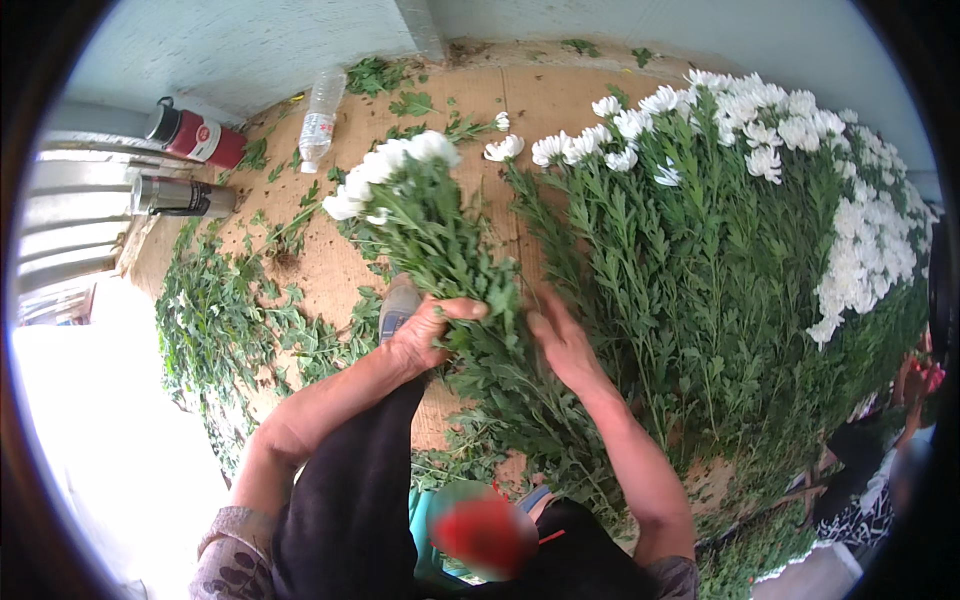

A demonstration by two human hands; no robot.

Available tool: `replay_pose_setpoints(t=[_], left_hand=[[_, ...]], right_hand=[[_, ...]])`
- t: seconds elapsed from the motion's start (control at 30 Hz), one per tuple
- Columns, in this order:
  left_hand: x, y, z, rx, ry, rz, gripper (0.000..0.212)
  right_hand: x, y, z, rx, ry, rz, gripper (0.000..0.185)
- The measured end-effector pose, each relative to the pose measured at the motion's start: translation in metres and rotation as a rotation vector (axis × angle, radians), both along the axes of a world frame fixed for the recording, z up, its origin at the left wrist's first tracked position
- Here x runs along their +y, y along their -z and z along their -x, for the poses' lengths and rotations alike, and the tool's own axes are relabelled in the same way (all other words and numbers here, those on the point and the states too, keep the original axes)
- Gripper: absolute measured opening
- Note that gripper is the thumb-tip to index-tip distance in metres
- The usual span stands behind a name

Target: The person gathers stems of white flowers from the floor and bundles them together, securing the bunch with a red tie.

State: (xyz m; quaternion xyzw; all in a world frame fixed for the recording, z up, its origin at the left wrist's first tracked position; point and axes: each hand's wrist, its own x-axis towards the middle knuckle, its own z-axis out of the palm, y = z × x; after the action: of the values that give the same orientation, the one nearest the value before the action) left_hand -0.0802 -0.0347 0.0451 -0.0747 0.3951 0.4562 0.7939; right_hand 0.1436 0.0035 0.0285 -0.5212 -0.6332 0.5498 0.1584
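Note:
My left hand (431, 330) grips a bunch of white chrysanthemums (442, 232) around its leafy stems, thumb across the front. The white heads (390, 169) point up and to the left, while the lower stems (525, 390) slant down between my forearms. Close by the bunch's right side is my right hand (561, 341), blurred, with thumb and fingers apart and no stem visible in it. Right of it lies a broad pile of white chrysanthemums (690, 285), heads mostly toward the far side. One loose white bloom (504, 148) sits at the pile's left edge.
Stripped leaves (217, 307) litter the brown board floor (465, 90). A clear plastic bottle (319, 127), a red flask (199, 135) and a steel tumbler (184, 196) lie at the far left. Another person's arm (911, 405) shows at the right edge. A pale wall (525, 30) bounds the far side.

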Motion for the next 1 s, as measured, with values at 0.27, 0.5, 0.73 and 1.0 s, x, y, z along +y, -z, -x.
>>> replay_pose_setpoints(t=[0.27,0.5,0.73,1.0], left_hand=[[0.007,-0.049,0.088,0.584,-0.288,-0.254,0.035],[0.005,-0.305,0.191,0.951,-0.420,-0.721,0.030],[-0.063,-0.566,0.088,1.090,0.202,-1.150,0.029],[-0.183,-0.450,-0.056,1.923,1.022,-1.227,0.039]], right_hand=[[-0.110,0.062,-0.264,-0.116,0.248,0.577,0.053],[-0.150,-0.038,-0.321,-0.970,-0.023,0.377,0.034],[-0.148,-0.287,-0.175,-0.024,0.270,-0.506,0.076],[-0.275,-0.357,-0.011,0.505,0.078,-0.598,0.079]])
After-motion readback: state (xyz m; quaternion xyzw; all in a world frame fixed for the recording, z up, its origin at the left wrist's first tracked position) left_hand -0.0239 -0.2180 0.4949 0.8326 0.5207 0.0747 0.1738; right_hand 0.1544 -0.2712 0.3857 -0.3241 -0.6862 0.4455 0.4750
